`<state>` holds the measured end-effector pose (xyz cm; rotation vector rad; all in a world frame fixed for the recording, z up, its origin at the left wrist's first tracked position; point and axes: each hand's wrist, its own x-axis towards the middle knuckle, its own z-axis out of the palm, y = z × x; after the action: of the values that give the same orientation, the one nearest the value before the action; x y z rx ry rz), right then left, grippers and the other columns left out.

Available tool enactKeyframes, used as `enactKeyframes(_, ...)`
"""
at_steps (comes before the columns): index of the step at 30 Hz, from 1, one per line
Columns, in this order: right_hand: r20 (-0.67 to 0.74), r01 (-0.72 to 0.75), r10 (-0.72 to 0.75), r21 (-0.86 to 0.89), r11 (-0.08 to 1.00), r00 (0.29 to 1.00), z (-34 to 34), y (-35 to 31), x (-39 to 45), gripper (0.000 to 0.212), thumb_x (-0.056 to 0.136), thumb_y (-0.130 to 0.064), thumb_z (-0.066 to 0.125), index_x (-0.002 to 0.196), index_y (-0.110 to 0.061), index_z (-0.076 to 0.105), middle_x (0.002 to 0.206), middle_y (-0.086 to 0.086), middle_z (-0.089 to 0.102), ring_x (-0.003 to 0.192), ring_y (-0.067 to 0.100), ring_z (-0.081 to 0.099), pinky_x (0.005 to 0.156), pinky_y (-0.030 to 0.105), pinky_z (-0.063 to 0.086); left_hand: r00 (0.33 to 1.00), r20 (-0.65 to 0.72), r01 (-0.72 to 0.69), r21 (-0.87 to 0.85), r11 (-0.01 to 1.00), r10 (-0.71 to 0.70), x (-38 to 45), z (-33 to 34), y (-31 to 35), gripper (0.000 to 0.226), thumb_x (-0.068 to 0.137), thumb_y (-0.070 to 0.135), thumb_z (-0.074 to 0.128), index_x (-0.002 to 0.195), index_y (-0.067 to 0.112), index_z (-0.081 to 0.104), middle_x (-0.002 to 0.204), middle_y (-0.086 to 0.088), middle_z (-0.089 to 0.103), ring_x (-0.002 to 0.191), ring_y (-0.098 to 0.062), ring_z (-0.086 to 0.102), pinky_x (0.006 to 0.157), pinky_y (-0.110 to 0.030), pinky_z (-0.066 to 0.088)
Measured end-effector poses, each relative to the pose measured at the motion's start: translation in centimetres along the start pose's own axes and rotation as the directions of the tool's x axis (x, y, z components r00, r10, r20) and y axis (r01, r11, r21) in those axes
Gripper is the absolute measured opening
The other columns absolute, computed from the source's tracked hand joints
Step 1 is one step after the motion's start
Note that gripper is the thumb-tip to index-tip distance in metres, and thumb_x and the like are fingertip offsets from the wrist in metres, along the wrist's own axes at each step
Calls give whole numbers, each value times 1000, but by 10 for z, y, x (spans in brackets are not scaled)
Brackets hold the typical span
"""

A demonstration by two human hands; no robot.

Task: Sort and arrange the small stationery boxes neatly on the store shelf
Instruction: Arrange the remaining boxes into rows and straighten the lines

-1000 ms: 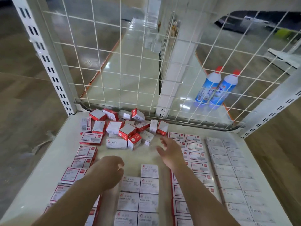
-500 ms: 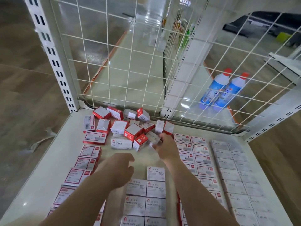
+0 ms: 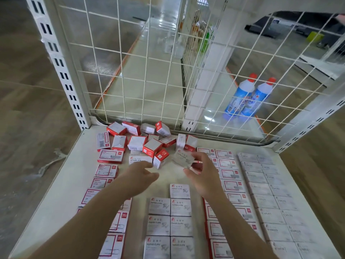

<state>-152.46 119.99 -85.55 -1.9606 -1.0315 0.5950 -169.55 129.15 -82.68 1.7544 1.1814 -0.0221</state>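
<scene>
**Grey box lifted out of the pile**

Nearest us, between our forearms, the two-wide column of grey paper-clip boxes [image 3: 170, 223] has an open slot at its far left. Just beyond it our right hand [image 3: 202, 173] now pinches a small grey cardboard box [image 3: 183, 158], raised off the white metal shelf [image 3: 56, 199]; half a second ago it was still reaching into the heap. Our left hand [image 3: 139, 176] hovers loosely open, holding nothing. Farther back, the jumbled red-and-white boxes [image 3: 147, 141] await sorting, we judge.

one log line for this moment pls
right hand holds white box | left hand open, empty | unsorted pile at shelf back
</scene>
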Motion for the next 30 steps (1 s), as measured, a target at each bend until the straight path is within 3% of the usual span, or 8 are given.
enactKeyframes(2,41,54,-54,18,998,998,1,-6,-10,39,79,-7,68,103,-31,49,105,-13,59,99,-1,55,78,2,43,1000,8,-25,-55,998,25,-2,0,2,48,92,31,55,136,18,44,125,-1,58,98,-11,51,85,-26,40)
enactKeyframes(6,92,82,-90,88,993,992,1,-13,-24,41,81,-3,65,111,-28,52,115,-8,59,108,2,55,92,13,46,998,54,-28,-166,986,37,-6,1,6,44,91,26,57,133,17,48,113,3,64,96,-13,58,92,-34,46)
enactKeyframes(9,129,113,-122,79,990,984,-1,-18,-29,42,83,-3,62,116,-27,50,119,-9,56,114,2,52,96,16,44,997,73,-23,-188,982,38,-7,1,8,32,89,19,59,121,17,57,97,4,68,90,-12,61,90,-33,48)
enactKeyframes(13,152,101,-116,101,990,982,-2,-20,-33,44,84,-1,61,118,-28,50,121,-9,58,116,3,53,99,21,45,997,74,-17,-173,985,30,-9,1,8,21,87,14,61,107,18,60,96,1,69,91,-15,62,89,-35,48)
enactKeyframes(19,182,86,-98,70,994,979,-4,-21,-41,46,85,0,60,115,-33,49,112,-17,59,112,-1,52,94,7,40,997,83,11,-144,990,1,-9,2,7,16,86,12,63,89,25,55,95,0,68,88,-15,61,87,-34,49)
enactKeyframes(27,185,82,-88,42,996,979,0,-19,-43,42,86,-4,60,110,-35,48,109,-20,57,106,-4,51,97,13,42,998,60,33,-134,990,-25,-5,6,4,28,87,11,60,113,19,54,101,-2,66,71,-10,54,61,-20,43)
enactKeyframes(30,188,93,-91,-2,996,978,3,-13,-41,40,86,-7,61,115,-32,48,117,-13,57,111,0,51,98,16,43,999,22,50,-140,989,-48,-2,6,0,35,87,13,62,120,18,52,107,-3,63,81,-12,55,63,-21,41)
